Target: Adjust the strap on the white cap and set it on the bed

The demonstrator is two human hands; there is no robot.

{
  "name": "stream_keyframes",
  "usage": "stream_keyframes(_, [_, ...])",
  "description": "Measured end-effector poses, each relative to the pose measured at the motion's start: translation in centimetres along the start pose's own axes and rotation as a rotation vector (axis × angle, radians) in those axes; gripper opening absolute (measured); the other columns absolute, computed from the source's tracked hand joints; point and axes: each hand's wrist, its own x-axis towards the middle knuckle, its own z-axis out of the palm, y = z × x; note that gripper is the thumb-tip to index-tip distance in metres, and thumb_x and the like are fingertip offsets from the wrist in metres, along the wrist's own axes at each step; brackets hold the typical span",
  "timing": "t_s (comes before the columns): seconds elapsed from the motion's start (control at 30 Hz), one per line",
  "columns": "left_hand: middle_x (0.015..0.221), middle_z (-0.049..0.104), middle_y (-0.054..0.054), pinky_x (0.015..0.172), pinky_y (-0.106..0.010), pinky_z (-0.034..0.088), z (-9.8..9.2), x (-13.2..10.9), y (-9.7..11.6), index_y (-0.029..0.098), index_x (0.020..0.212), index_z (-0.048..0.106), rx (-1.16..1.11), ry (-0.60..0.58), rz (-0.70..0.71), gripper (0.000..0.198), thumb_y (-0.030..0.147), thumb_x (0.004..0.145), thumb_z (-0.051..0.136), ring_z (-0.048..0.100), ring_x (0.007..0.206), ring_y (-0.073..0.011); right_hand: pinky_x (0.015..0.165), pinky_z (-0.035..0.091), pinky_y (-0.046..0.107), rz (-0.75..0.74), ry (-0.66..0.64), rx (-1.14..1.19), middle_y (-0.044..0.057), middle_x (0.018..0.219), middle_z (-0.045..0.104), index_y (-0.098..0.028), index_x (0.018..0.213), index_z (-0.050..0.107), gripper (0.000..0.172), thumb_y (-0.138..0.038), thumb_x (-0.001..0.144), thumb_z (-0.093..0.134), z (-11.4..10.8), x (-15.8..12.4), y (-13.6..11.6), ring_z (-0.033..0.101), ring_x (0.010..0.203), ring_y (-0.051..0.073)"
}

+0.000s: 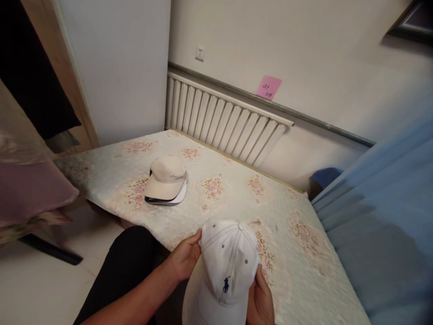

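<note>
A white baseball cap [230, 253] with a small dark horse-rider emblem is held up at the table's near edge, its brim toward me. My left hand [186, 255] grips the cap's left side, thumb on the outside and the other fingers partly hidden. On the opposite side my right hand [261, 298] holds the cap, its thumb against the crown and its fingers mostly behind it. Farther off, a stack of caps rests on the table, a beige cap [166, 174] on top with dark and white brims showing beneath.
The table [230, 205] wears a pale floral cover. Behind it are a white radiator [216, 115] and a pink note [269, 87] on a pipe. A blue curtain [382, 216] hangs at right. Cloth-draped furniture [34, 189] stands at left, near my black-clad knee [135, 248].
</note>
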Motion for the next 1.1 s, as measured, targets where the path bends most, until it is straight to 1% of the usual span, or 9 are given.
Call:
stream_keyframes(0.13, [0.099,0.070,-0.013,0.094,-0.040,0.039,0.8,-0.1,0.6,0.010,0.120,0.056,0.056,0.027,0.002,0.055,0.051,0.085,0.047,0.062,0.100,-0.0292,0.101,0.039,0.042,-0.068,0.056,0.069,0.004,0.105,0.070,-0.027,0.104,0.068,0.034,-0.047,0.078,0.060,0.5,0.3,-1.3,0.059,0.109,0.022])
stream_keyframes(0.23, [0.100,0.070,-0.014,0.094,-0.041,0.039,1.8,-0.3,1.4,0.009,0.120,0.056,0.111,-0.016,-0.022,0.058,0.054,0.084,0.047,0.061,0.101,-0.0295,0.101,0.039,0.040,-0.144,0.059,0.063,0.003,0.105,0.070,-0.027,0.104,0.068,0.031,-0.040,0.077,0.062,1.4,0.4,-2.6,0.058,0.111,0.021])
stream_keyframes(0.43, [0.100,0.069,-0.012,0.094,-0.037,0.039,4.6,-0.5,3.8,0.012,0.115,0.060,0.333,-0.178,0.172,0.034,0.019,0.082,0.058,0.062,0.099,-0.0263,0.097,0.042,0.040,-0.264,0.067,-0.101,0.004,0.092,0.073,-0.024,0.096,0.071,0.032,-0.041,0.068,0.071,2.8,1.4,-6.1,0.063,0.102,0.023])
stream_keyframes(0.5, [0.099,0.069,-0.012,0.093,-0.036,0.038,5.0,-0.1,4.7,0.011,0.111,0.062,0.398,-0.226,0.212,0.032,0.015,0.080,0.060,0.062,0.097,-0.0249,0.094,0.044,0.041,-0.293,0.029,-0.169,0.004,0.089,0.074,-0.023,0.092,0.071,0.033,-0.038,0.063,0.075,3.2,1.9,-7.3,0.064,0.098,0.025])
stream_keyframes(0.6, [0.095,0.069,-0.011,0.090,-0.035,0.039,5.2,1.1,6.1,0.010,0.104,0.064,0.473,-0.241,0.250,0.026,0.021,0.081,0.061,0.062,0.092,-0.0224,0.090,0.045,0.041,-0.273,-0.085,-0.299,0.006,0.086,0.074,-0.021,0.089,0.071,0.034,-0.030,0.057,0.079,4.4,2.8,-9.1,0.065,0.095,0.027])
stream_keyframes(0.73, [0.087,0.067,-0.008,0.085,-0.031,0.039,6.7,2.7,8.7,0.010,0.094,0.064,0.610,-0.229,0.305,0.023,0.029,0.081,0.062,0.060,0.083,-0.0178,0.083,0.047,0.041,-0.233,-0.176,-0.474,0.008,0.079,0.073,-0.017,0.088,0.070,0.033,-0.032,0.059,0.078,6.6,4.5,-11.7,0.066,0.084,0.027])
stream_keyframes(0.9, [0.087,0.062,-0.002,0.078,-0.027,0.038,9.7,3.6,12.1,0.013,0.098,0.060,1.004,-0.299,0.426,0.025,0.020,0.074,0.064,0.056,0.081,-0.0143,0.070,0.046,0.031,-0.470,-0.165,-0.702,0.001,0.073,0.070,-0.019,0.079,0.066,0.028,-0.034,0.058,0.077,8.3,7.0,-15.4,0.061,0.065,0.017])
stream_keyframes(1.0, [0.084,0.060,0.000,0.075,-0.025,0.038,9.2,4.0,13.1,0.013,0.093,0.061,1.324,-0.256,0.481,0.023,0.017,0.070,0.060,0.053,0.080,-0.0141,0.069,0.044,0.028,-0.541,-0.177,-0.889,0.000,0.069,0.066,-0.018,0.073,0.065,0.023,-0.028,0.056,0.077,7.7,7.8,-16.1,0.058,0.067,0.016])
stream_keyframes(1.1, [0.077,0.058,0.002,0.069,-0.022,0.037,6.5,4.3,12.7,0.014,0.082,0.061,1.655,-0.119,0.444,0.016,0.024,0.070,0.057,0.051,0.076,-0.0146,0.068,0.042,0.027,-0.487,-0.177,-1.176,0.000,0.070,0.065,-0.018,0.071,0.064,0.019,-0.031,0.061,0.072,6.0,7.9,-14.5,0.056,0.070,0.017])
